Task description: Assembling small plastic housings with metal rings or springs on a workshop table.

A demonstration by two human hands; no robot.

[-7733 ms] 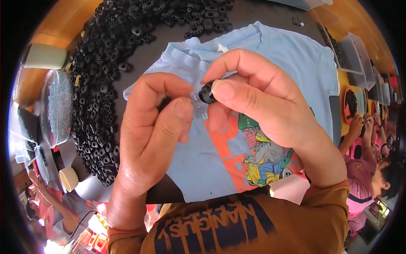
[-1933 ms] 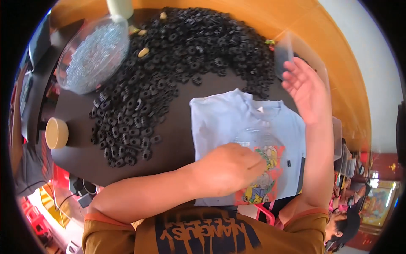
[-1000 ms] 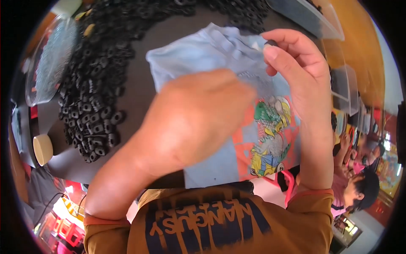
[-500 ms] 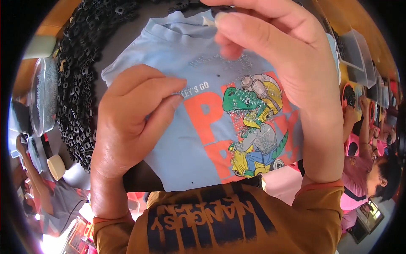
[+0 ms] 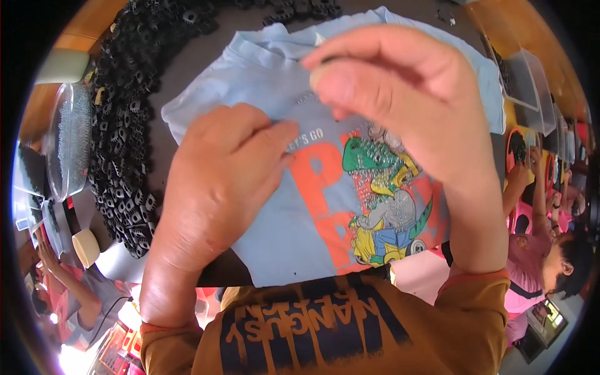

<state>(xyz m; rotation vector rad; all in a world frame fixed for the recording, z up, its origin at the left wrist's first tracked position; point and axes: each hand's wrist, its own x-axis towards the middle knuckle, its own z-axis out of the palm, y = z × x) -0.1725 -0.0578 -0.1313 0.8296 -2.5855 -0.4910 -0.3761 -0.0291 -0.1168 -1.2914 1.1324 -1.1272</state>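
Note:
A light blue T-shirt (image 5: pixel 269 231) with a green dinosaur and large orange letters lies spread on the dark table before me. Many tiny shiny pieces (image 5: pixel 374 161) are scattered over its print. My left hand (image 5: pixel 228 162) hovers low over the left part of the shirt, fingertips closed in a pinch; what they hold, if anything, is hidden. Higher up, my right hand (image 5: pixel 400 94) is above the shirt's upper middle with thumb and forefinger pinched. Something small and dark shows at those fingertips, too small to name.
A long heap of black plastic parts (image 5: pixel 122 150) curves along the left. Beyond it stands a clear tub (image 5: pixel 74 134) of tiny shiny pieces, with a cream oval object (image 5: pixel 85 248) nearer me. Clear boxes (image 5: pixel 531 87) stand at right, near a person in pink (image 5: pixel 528 262).
My left hand has shifted right and turned with its back more upward. My right hand has come down and nearer, its forefinger closing toward the thumb. The shirt appears slightly farther right.

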